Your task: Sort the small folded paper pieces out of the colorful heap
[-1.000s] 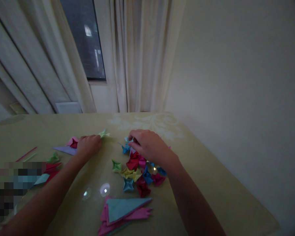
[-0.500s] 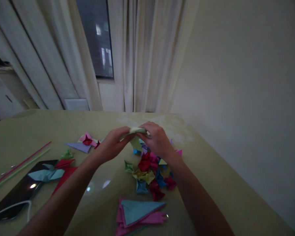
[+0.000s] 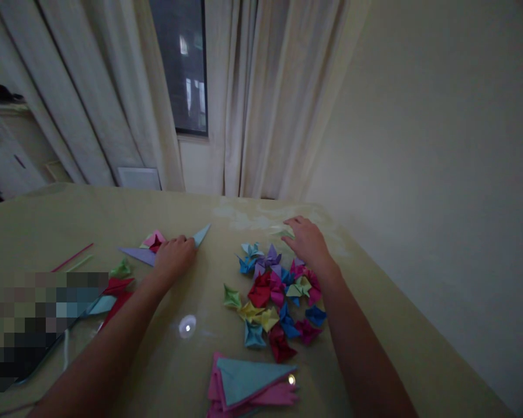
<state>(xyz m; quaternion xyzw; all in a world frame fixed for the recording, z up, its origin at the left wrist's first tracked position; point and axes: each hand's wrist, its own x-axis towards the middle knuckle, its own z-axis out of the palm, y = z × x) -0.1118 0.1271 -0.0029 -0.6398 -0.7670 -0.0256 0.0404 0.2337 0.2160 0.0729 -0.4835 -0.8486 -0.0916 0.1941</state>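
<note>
Left hand (image 3: 175, 255) and right hand (image 3: 307, 247) stand apart | blue paper (image 3: 201, 234): left hand nearer, at its two o'clock, tip points about one; grip hidden | right fingers are parted, green paper (image 3: 282, 233) at ten o'clock, contact unclear

Pale curtains (image 3: 108, 87) are hanging on either side of the dark window (image 3: 185, 75). A plain wall (image 3: 440, 157) is rising right of the window, a white panel (image 3: 139, 179) is showing to the window's lower left, and a pale cabinet (image 3: 6, 154) is standing well left of the window.
</note>
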